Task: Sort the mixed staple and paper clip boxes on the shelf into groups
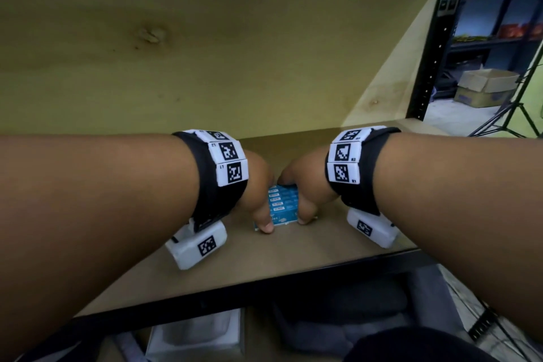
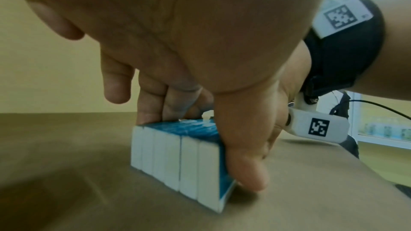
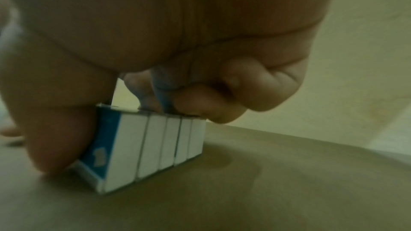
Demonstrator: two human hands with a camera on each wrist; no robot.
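Both hands are clamped on one little row of blue-and-white boxes [image 1: 282,205], standing upright side by side on the shelf board [image 1: 293,247], about dead centre of the head view. Looks like six of them going by the left wrist cam, though it's blurry, so don't quote me. Can't read enough of the print to say staples or clips for sure.

Left hand [image 1: 258,191] comes in from 9 o'clock: thumb [image 2: 249,169] pressed flat on the near end of the row, fingers [image 2: 151,104] curled over the top to the far end. Right hand [image 1: 302,185] comes in from 3 o'clock doing the mirror thing, thumb [image 3: 55,138] on the near blue face and fingertips [image 3: 200,108] hooked on the top edge. So the two hands sit close together, squeezing the pack from both sides.

Up at 1 o'clock there's a cardboard box [image 1: 484,87] on the floor past the black shelf upright [image 1: 435,47].
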